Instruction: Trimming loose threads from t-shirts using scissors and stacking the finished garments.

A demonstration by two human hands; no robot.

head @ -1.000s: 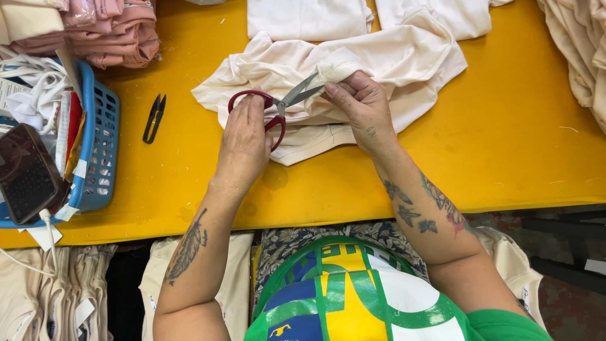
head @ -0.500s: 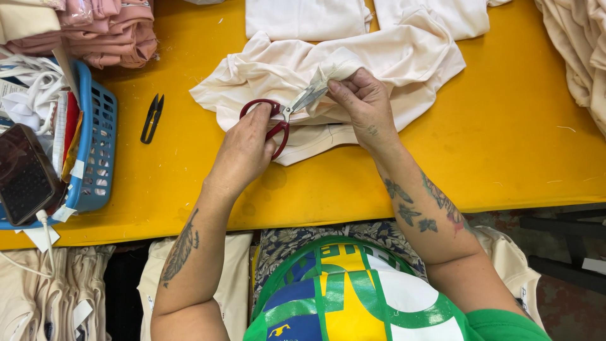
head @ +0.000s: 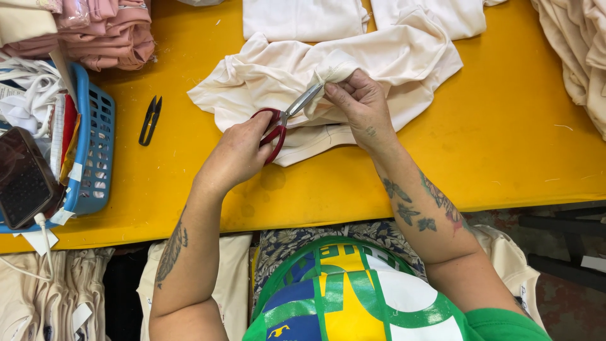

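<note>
my left hand (head: 240, 151) grips red scissors (head: 284, 123), blades at cream garment (head: 328, 69) fold pinched shut in my right hand (head: 360, 104); cut looks underway, not finished.

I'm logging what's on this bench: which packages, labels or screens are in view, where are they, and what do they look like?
Phone: far left, leaning on the blue basket; dark rectangular screen, white cable attached.
Paper tags: bottom left, on hanging cream garments; small white rectangles.
Plastic wrap: top left, clear film over folded pink clothes.
</note>
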